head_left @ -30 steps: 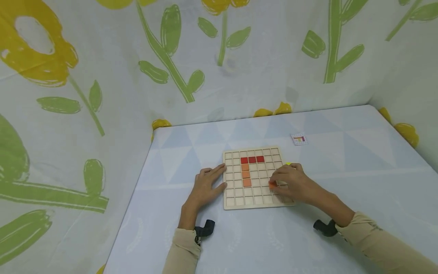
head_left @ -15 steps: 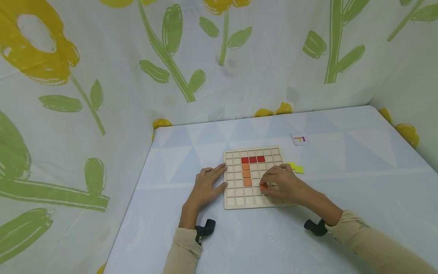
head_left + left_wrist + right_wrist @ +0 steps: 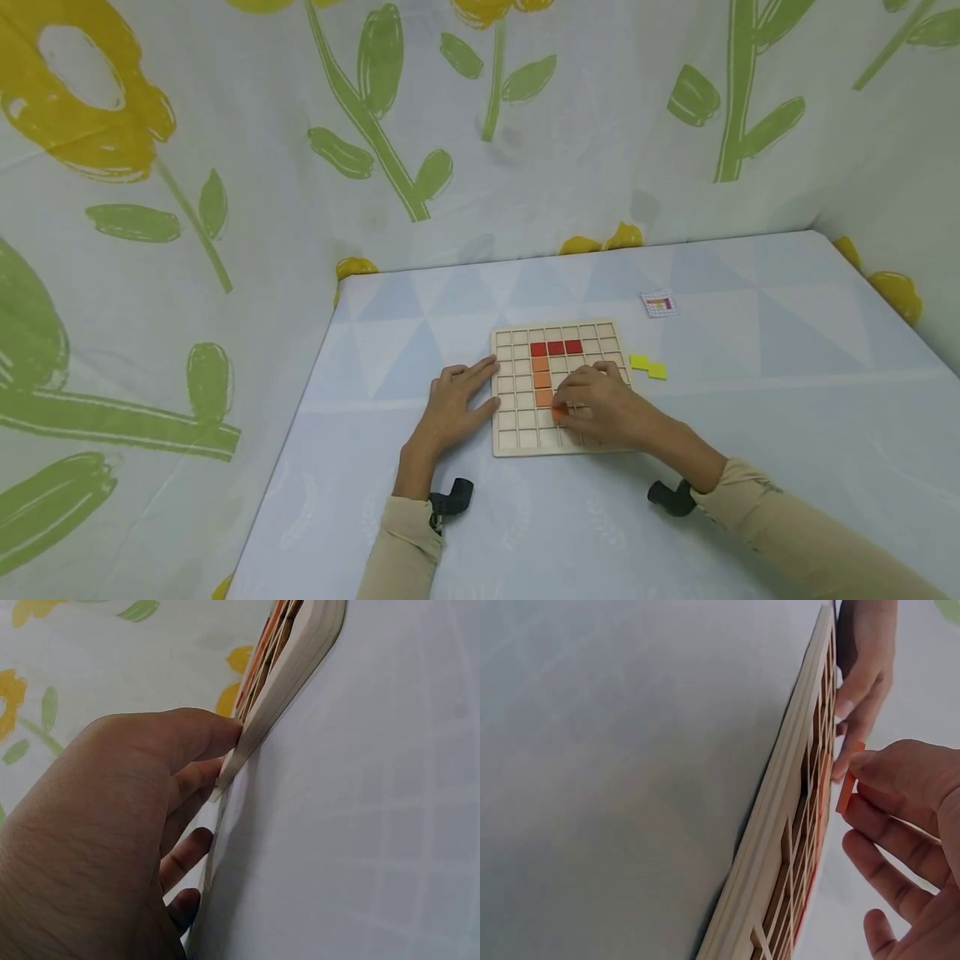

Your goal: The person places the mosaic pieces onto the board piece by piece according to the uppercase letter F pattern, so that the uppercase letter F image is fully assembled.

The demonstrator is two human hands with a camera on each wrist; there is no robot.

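Note:
A square wooden grid board (image 3: 517, 447) lies on the table. Three red tiles (image 3: 555, 347) form a row in it, and three orange tiles (image 3: 542, 380) run down from the left red one. My right hand (image 3: 603, 407) pinches another orange tile (image 3: 850, 778) between thumb and fingertips, close over the board just below and right of that column. With fingers spread and fairly straight, my left hand (image 3: 448, 410) rests at the board's left edge; in the left wrist view its thumb and fingertips touch the board's side (image 3: 259, 724).
Two yellow tiles (image 3: 648, 366) lie on the table right of the board. Farther back is a small card (image 3: 659, 303) printed with a coloured grid pattern. A flower-patterned cloth (image 3: 555, 167) hangs behind the table.
My right hand has moved left across the board with the orange tile, bringing it near the orange column. The yellow tiles have come into full sight. My left hand stays put.

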